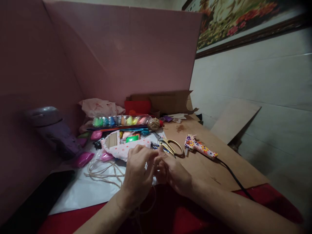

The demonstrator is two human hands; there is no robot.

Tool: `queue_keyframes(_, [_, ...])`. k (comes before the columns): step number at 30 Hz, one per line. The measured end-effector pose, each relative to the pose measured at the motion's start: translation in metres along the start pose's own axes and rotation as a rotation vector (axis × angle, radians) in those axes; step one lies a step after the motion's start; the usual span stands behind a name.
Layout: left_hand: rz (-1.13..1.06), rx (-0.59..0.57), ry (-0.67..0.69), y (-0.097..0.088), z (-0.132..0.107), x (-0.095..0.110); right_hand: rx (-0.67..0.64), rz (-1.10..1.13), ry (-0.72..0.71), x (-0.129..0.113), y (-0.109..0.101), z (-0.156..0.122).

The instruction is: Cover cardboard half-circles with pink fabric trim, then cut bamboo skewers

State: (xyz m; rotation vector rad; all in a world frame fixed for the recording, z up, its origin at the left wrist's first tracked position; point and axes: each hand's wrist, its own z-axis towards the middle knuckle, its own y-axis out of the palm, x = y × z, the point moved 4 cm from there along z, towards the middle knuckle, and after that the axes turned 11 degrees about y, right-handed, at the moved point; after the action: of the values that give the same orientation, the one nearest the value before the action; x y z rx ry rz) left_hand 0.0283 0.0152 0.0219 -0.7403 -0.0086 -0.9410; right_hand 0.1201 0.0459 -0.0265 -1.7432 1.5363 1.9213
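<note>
My left hand [138, 170] and my right hand [176, 172] meet over the near edge of the table, fingers closed in a pinch on thin twine. A loop of the twine [155, 200] hangs below them; the part between the fingertips is mostly hidden. More loose tan twine [104, 174] lies in coils on a white sheet [75, 196] left of my hands. Just beyond the fingers are gold-handled scissors [176, 148] and a white piece with pink dots [117, 150], its card-coloured inside showing.
A flower-patterned glue gun [201, 148] rests on brown cardboard [219, 172] at right, its black cord trailing forward. Behind are a twine ball [154, 124] and packs of coloured clay [129, 121]. At left stand a purple bottle [57, 133] and a dark flat object [46, 198].
</note>
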Motion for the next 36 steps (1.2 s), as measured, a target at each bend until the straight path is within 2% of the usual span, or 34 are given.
queue_keyframes(5, [0.114,-0.136,-0.002,0.004,0.002,0.006,0.116,-0.129,-0.054,-0.002,-0.006,-0.001])
queue_keyframes(10, [0.201,-0.229,0.031,0.007,0.003,0.009,0.118,-0.205,-0.084,0.002,-0.008,0.004])
queue_keyframes(14, [0.244,-0.153,-0.038,0.005,0.002,-0.001,0.082,-0.253,-0.073,0.006,-0.004,0.003])
queue_keyframes(18, [0.184,-0.018,-0.133,-0.002,0.001,-0.013,-0.091,-0.205,0.014,0.008,0.007,0.0])
queue_keyframes(22, [0.137,0.047,-0.114,-0.006,0.002,-0.011,-0.169,-0.156,0.039,0.006,0.009,-0.001])
queue_keyframes(26, [0.057,0.057,-0.082,-0.005,0.002,-0.007,-0.099,-0.177,-0.009,0.004,0.004,-0.001])
queue_keyframes(32, [-0.173,-0.026,-0.089,0.002,-0.001,-0.007,0.104,-0.356,-0.148,-0.001,-0.003,0.001])
queue_keyframes(36, [-0.08,-0.109,-0.12,0.004,0.0,-0.006,0.149,-0.32,-0.218,-0.008,-0.007,0.0])
